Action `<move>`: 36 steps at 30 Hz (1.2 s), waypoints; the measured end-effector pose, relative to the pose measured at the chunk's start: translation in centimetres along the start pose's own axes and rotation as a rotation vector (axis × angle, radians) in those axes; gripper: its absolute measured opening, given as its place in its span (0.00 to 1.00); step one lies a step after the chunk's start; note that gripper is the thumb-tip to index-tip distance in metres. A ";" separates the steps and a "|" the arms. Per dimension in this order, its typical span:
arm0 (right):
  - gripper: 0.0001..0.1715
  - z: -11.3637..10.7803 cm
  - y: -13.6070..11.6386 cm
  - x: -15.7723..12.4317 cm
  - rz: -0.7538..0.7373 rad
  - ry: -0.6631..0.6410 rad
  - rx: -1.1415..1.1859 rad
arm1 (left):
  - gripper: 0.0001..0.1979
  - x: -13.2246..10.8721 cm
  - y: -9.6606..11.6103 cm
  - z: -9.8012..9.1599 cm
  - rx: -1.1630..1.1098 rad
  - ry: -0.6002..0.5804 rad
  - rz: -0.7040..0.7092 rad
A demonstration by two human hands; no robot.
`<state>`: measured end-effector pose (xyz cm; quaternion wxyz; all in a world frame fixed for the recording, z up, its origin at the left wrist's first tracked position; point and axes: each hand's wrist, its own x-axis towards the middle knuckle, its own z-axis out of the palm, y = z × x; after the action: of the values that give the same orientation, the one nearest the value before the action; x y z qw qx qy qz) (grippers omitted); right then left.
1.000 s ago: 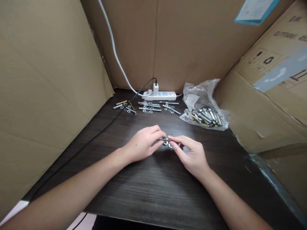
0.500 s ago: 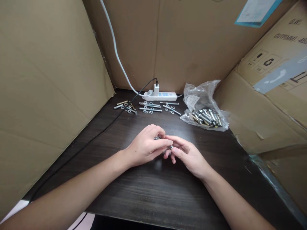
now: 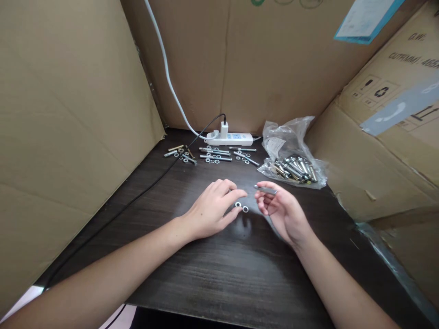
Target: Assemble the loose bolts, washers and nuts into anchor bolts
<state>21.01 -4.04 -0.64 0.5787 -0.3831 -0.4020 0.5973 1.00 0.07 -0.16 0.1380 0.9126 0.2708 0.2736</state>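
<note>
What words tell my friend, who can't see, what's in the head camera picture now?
A right hand holds a metal rod above a dark table, and the left hand curves open near two metal rings. Behind them lie loose bolts, a power strip and a clear plastic bag of metal parts.

Brown cardboard walls are standing around a dark wood-grain table on three sides; light is reflecting off its middle, and pale pinkish floor is showing below its near edge.
</note>
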 end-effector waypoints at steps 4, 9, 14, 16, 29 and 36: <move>0.21 -0.4 -0.5 0.7 0.010 0.146 0.144 | 0.09 0.7 -0.1 1.3 0.076 -0.160 -0.036; 0.22 -0.2 -0.2 0.8 0.047 0.137 0.148 | 0.09 1.2 0.4 2.5 0.173 -0.249 -0.038; 0.24 -0.2 -0.2 0.9 0.036 0.152 0.122 | 0.06 1.4 0.6 2.9 0.184 -0.243 -0.045; 0.24 -0.2 -0.2 0.9 0.052 0.150 0.108 | 0.05 1.4 0.6 2.9 0.158 -0.218 -0.054; 0.24 0.4 -0.7 -1.1 0.083 -0.279 0.041 | 0.11 0.7 -0.4 0.7 -0.031 0.026 -0.109; 0.24 0.8 -0.2 -1.1 0.132 -0.301 0.011 | 0.12 0.5 -0.5 0.7 -0.079 -0.009 -0.108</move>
<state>20.43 -5.15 -0.12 0.4735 -0.3119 -0.4547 0.6869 1.50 0.65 -0.70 0.1898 0.8917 0.3078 0.2724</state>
